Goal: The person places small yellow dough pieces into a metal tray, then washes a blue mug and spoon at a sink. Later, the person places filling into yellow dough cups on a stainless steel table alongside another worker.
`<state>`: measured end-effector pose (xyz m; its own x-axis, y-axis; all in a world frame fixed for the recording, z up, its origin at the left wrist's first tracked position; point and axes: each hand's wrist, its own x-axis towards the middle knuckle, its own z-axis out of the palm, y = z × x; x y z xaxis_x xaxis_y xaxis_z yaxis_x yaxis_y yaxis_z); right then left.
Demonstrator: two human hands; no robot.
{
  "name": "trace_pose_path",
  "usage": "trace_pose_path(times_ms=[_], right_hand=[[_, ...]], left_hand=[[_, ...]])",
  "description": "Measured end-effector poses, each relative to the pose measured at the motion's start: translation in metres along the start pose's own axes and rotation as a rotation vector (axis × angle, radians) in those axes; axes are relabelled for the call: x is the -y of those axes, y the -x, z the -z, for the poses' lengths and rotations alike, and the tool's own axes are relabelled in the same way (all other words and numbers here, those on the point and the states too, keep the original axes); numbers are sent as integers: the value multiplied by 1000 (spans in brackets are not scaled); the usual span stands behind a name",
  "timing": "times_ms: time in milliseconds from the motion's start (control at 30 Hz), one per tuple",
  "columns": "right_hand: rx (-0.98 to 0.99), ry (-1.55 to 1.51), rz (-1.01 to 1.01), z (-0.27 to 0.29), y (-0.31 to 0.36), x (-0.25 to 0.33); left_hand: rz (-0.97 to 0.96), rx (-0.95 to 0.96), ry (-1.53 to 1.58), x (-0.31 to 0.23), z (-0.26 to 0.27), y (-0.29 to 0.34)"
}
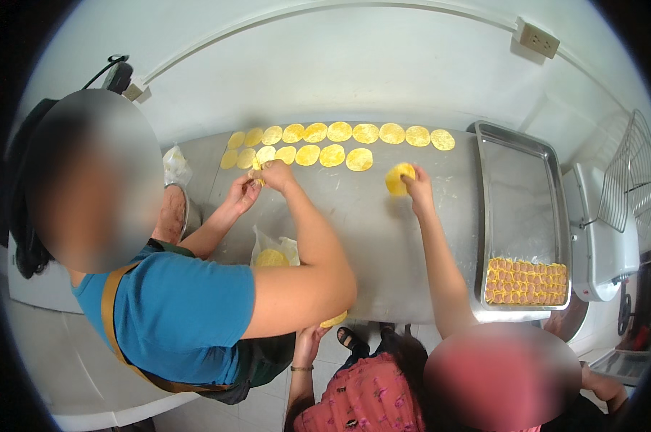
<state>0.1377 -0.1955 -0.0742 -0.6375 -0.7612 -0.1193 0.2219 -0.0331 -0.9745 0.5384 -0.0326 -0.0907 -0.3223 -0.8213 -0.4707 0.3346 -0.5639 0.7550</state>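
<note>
My right hand (419, 191), held over the steel table (404, 245), pinches a thin yellow tortilla (396, 180) by its right side. Low in the view, my left hand (308, 347), with a band on its wrist, holds more yellow tortillas (334, 319); the co-worker's elbow partly covers them. Two rows of tortillas (339, 132) lie along the wall side of the table. At their left end, a co-worker's hands (268, 175) finger a tortilla. An open plastic bag of tortillas (271, 257) rests by the co-worker's arm.
On the right stands a long metal tray (520, 187), with several rows of small filled pieces (527, 282) at its near end. Past it are a white appliance (600, 230) and a wire rack (627, 176). A co-worker in blue (174, 309) leans across the table's left side.
</note>
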Motion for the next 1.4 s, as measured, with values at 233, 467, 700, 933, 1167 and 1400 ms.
trace_pose_path(times_ms=[233, 467, 700, 933, 1167, 1400], right_hand=[[-188, 1070, 369, -7, -66, -21], [-70, 1371, 561, 0, -58, -60], [-181, 1402, 470, 1, -69, -59], [-508, 1151, 387, 6, -41, -39], [366, 687, 547, 12, 158, -42], [554, 642, 581, -17, 275, -23]], left_hand=[[-30, 8, -9, -3, -5, 11], [40, -61, -34, -5, 1, 13], [62, -13, -14, -15, 5, 10], [131, 4, -104, -30, -3, 12], [144, 183, 62, -21, -4, -17], [180, 286, -1, -11, -29, -39]])
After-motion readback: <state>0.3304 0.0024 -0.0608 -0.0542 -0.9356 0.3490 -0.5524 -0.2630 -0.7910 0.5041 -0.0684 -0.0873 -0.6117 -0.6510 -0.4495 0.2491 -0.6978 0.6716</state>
